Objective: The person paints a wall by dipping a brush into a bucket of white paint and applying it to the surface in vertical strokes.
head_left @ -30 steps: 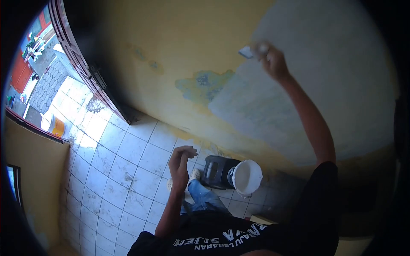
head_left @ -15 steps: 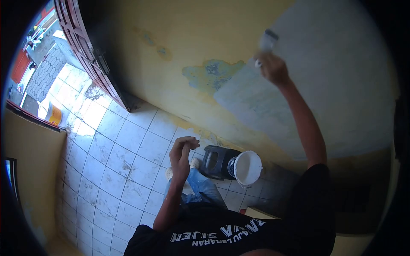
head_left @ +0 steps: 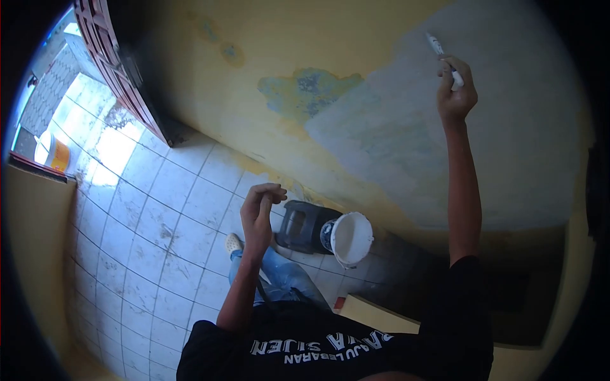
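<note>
My right hand point(head_left: 459, 89) is raised against the upper wall, its fingers closed around the white handle of a paintbrush point(head_left: 436, 44). The brush, turned edge-on, points up and left over the whitish painted area point(head_left: 406, 127). Yellow wall point(head_left: 337, 38) borders this patch on the left and below. My left hand point(head_left: 257, 213) hovers over the tiled floor, fingers loosely bent and nothing visible in it. Just right of it, a white bucket point(head_left: 353, 239) with pale contents sits on a dark plastic stool point(head_left: 298, 225).
Peeling blue-grey spots point(head_left: 311, 89) mark the yellow wall. A reddish-brown door point(head_left: 121, 70) stands open at left, with a white and orange bucket point(head_left: 54, 152) by the doorway. Below right is a pale yellow ledge point(head_left: 375, 311). Grimy white tiles point(head_left: 171, 235) cover the floor.
My right hand has moved right along the wall with the paintbrush, which has turned from its broad face to its edge. My left hand stays raised. The view has shifted slightly.
</note>
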Demonstrator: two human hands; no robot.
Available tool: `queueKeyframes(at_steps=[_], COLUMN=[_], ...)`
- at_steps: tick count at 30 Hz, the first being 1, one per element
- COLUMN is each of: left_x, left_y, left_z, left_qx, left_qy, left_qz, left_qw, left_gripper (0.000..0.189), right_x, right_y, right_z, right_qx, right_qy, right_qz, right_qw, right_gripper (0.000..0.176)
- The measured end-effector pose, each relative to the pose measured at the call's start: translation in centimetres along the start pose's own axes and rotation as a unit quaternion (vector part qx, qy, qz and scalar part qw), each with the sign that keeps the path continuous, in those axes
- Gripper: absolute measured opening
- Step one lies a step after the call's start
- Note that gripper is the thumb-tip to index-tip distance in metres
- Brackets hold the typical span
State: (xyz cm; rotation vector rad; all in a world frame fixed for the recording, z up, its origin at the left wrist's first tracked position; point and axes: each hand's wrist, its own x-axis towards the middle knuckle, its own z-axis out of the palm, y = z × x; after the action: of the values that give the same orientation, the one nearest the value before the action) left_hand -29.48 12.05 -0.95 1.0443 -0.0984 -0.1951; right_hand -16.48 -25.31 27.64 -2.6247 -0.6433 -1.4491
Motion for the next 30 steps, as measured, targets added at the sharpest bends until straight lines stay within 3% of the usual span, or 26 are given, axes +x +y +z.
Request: queueKeyframes(at_steps=[2, 6, 7, 10, 13, 16, 17, 20, 22, 24, 25, 28, 30], left_x=[-0.3, -1.3, -1.6, -2.6, -4.4, -7.0, -8.0, -11.6, -14.4, -17.4, -18.8, -21.7, -22.8], left_y=[-1.4, -2.8, -3.2, -4.0, -6.1, -9.2, -10.1, -14.5, -18.8, -22.8, -24.6, -28.9, -30.9], left_z=[0.9, 3.5, 4.0, 4.9, 5.9, 8.0, 9.1, 12.3, 14.1, 15.7, 16.8, 19.1, 19.7], left_qx=[-0.013, -0.025, -0.028, -0.021, 0.031, 0.081, 0.088, 0.104, 0.117, 0.113, 0.113, 0.117, 0.132], left_qy=[0.001, -0.011, -0.014, -0.001, 0.022, 0.040, 0.043, 0.058, 0.056, 0.042, 0.042, 0.039, 0.023], left_qz=[-0.017, -0.034, -0.028, -0.030, -0.027, -0.004, -0.022, -0.062, -0.081, -0.125, -0.145, -0.194, -0.212], left_qw=[1.000, 0.999, 0.999, 0.999, 0.999, 0.996, 0.995, 0.991, 0.988, 0.985, 0.982, 0.973, 0.968], left_gripper=[0.023, 0.023, 0.023, 0.023, 0.021, 0.021, 0.022, 0.023, 0.023, 0.023, 0.023, 0.024, 0.024], right_x=[-0.8, -6.8, -8.7, -14.8, -22.7, -32.0, -35.2, -47.9, -54.0, -61.1, -64.3, -69.6, -73.4], right_y=[-0.8, -3.1, -3.2, -6.1, -7.9, -8.4, -9.3, -9.5, -11.3, -12.3, -12.7, -14.5, -15.3], right_z=[1.0, 4.6, 5.1, 4.5, 1.5, -3.7, -5.5, -9.5, -11.3, -13.0, -13.6, -12.7, -11.9], right_qx=[-0.072, -0.043, -0.004, 0.130, 0.220, 0.103, 0.118, 0.102, 0.131, 0.135, 0.135, 0.159, 0.147], right_qy=[-0.018, -0.172, -0.180, -0.171, -0.120, -0.118, -0.119, -0.134, -0.101, -0.081, -0.091, -0.074, -0.120], right_qz=[-0.148, -0.132, -0.101, 0.128, 0.225, 0.301, 0.416, 0.514, 0.616, 0.676, 0.658, 0.691, 0.688], right_qw=[0.986, 0.975, 0.978, 0.968, 0.942, 0.941, 0.894, 0.841, 0.770, 0.720, 0.735, 0.701, 0.701], right_gripper=[0.008, 0.022, 0.018, 0.011, 0.006, 0.006, 0.006, 0.014, 0.014, 0.013, 0.013, 0.013, 0.015])
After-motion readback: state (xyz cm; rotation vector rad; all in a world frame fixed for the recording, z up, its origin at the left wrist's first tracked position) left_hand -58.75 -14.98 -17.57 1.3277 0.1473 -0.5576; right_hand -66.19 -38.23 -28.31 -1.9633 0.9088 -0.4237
